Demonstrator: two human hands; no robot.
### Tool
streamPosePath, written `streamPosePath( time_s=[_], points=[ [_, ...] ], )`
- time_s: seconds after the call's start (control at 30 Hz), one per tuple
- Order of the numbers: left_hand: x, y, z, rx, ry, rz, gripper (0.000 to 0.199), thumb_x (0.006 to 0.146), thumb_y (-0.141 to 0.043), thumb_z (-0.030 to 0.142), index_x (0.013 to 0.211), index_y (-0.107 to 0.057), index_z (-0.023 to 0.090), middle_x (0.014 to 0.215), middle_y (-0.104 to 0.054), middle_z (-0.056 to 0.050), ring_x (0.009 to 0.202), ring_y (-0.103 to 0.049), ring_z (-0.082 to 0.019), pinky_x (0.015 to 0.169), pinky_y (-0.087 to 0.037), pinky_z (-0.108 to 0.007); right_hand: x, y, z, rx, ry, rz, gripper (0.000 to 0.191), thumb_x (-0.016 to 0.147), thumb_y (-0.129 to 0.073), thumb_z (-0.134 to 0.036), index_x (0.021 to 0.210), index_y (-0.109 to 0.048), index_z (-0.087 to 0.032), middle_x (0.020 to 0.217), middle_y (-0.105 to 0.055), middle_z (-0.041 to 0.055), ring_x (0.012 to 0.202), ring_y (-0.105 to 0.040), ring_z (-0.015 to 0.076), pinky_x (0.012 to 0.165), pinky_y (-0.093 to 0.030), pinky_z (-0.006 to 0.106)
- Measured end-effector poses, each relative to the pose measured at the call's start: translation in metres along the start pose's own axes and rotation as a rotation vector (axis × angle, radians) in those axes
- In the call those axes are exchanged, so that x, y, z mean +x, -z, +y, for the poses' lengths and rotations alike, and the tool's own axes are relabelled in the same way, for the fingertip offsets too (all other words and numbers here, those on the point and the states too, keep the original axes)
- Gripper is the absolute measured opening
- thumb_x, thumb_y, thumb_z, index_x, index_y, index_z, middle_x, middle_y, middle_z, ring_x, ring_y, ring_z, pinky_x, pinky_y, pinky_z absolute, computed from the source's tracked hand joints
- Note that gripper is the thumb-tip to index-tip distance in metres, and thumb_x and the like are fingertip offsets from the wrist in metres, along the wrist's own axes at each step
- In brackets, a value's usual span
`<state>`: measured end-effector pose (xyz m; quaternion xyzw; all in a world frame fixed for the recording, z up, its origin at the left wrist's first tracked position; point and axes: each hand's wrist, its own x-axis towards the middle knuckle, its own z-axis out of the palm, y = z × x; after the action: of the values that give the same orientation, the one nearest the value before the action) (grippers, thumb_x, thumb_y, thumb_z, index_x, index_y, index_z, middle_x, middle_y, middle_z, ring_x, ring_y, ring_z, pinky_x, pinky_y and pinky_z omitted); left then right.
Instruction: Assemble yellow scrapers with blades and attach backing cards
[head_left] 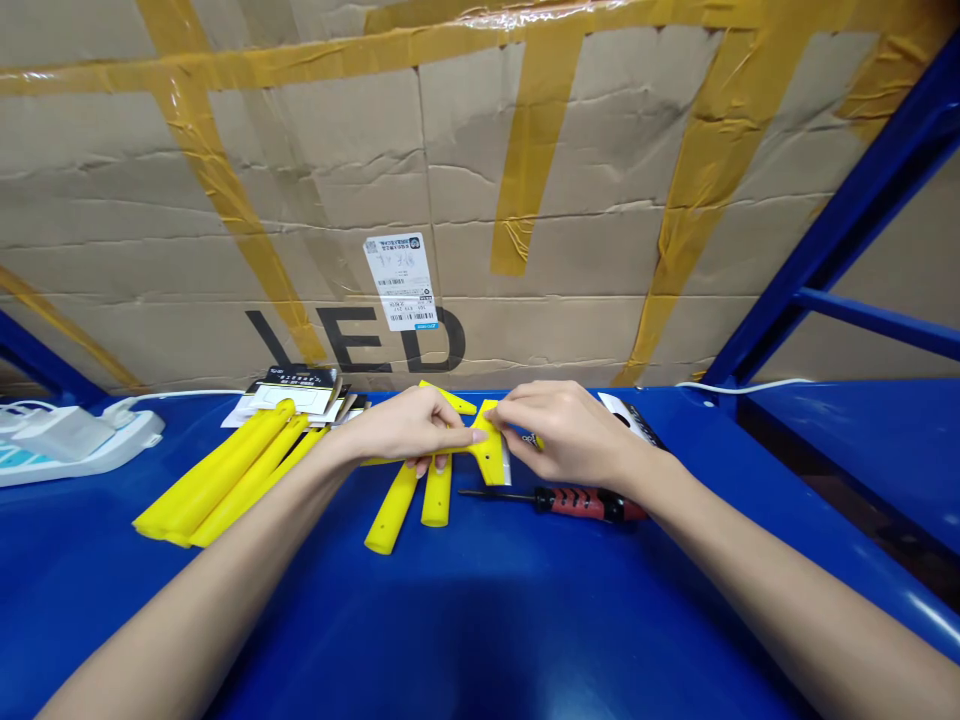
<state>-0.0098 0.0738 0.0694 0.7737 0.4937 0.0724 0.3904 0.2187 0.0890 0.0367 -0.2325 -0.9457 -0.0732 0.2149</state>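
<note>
A yellow T-shaped scraper (491, 455) is in my left hand (409, 425), its handle gripped and my thumb lying along it towards the head. A thin pale strip, like a blade edge, shows along the head's right side. Bent close together, the fingers of my right hand (570, 425) are at the upper part of that head; whatever they pinch is hidden. Below my left hand lie two more yellow handles (394, 510), and a yellow scraper head (450, 397) shows behind it. A screwdriver (577, 502) with a red and black handle lies just below my right hand.
Several yellow scrapers (217, 480) with black-and-white cards (292, 390) lie at the left. Further left is a white power strip (90, 450) with a plug. Another card (634, 420) sits behind my right hand. A large taped carton (465, 200) stands behind the blue surface (465, 640).
</note>
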Motion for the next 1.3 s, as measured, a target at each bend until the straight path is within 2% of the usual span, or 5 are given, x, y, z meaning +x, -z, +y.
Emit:
streamPosePath(
  time_s=[0.27,0.5,0.97,1.17,1.3],
  points=[
    [0.003,0.002,-0.007,0.022,0.053,-0.001,0.049,0.087,-0.06,0.061,0.064,-0.065,0.018,0.06,-0.069,-0.003,0.047,-0.058,-0.014,0.048,-0.046,-0.026,0.001,0.01,0.005,0.265,-0.264,0.019,0.012,0.083,-0.055,-0.012,0.092,-0.061,-0.019,0.083,-0.069,0.0022,0.07,-0.058,0.0143,0.068,-0.038,0.026],
    [0.005,0.005,-0.012,0.042,0.046,0.023,0.05,0.087,-0.06,0.062,0.064,-0.064,0.018,0.066,-0.072,-0.005,0.048,-0.059,-0.015,0.047,-0.044,-0.026,-0.01,0.005,0.023,0.207,-0.306,-0.392,0.015,0.075,-0.06,-0.006,0.071,-0.057,-0.02,0.062,-0.059,-0.0032,0.055,-0.043,0.0108,0.055,-0.025,0.025],
    [0.004,0.002,-0.006,0.071,0.052,0.005,0.047,0.088,-0.059,0.058,0.061,-0.061,0.019,0.064,-0.071,-0.004,0.047,-0.059,-0.015,0.05,-0.044,-0.027,-0.009,0.001,0.017,0.261,-0.274,-0.368,0.019,0.072,-0.056,-0.003,0.068,-0.049,-0.021,0.061,-0.055,-0.0051,0.055,-0.042,0.0104,0.054,-0.026,0.024],
    [0.004,-0.004,0.001,0.046,0.077,0.014,0.049,0.088,-0.058,0.06,0.06,-0.06,0.019,0.058,-0.068,-0.003,0.047,-0.058,-0.015,0.049,-0.044,-0.027,-0.002,0.006,0.006,0.38,-0.192,0.008,0.016,0.082,-0.06,-0.014,0.074,-0.049,-0.021,0.069,-0.058,-0.0037,0.061,-0.048,0.0105,0.063,-0.034,0.022],
    [0.002,-0.003,0.003,0.041,0.065,0.036,0.051,0.089,-0.056,0.061,0.061,-0.059,0.019,0.061,-0.068,-0.003,0.048,-0.058,-0.014,0.049,-0.046,-0.026,-0.001,0.002,-0.002,0.319,-0.093,-0.014,0.013,0.087,-0.055,-0.011,0.078,-0.052,-0.02,0.073,-0.059,-0.0004,0.065,-0.051,0.0128,0.063,-0.033,0.024]
  ],
)
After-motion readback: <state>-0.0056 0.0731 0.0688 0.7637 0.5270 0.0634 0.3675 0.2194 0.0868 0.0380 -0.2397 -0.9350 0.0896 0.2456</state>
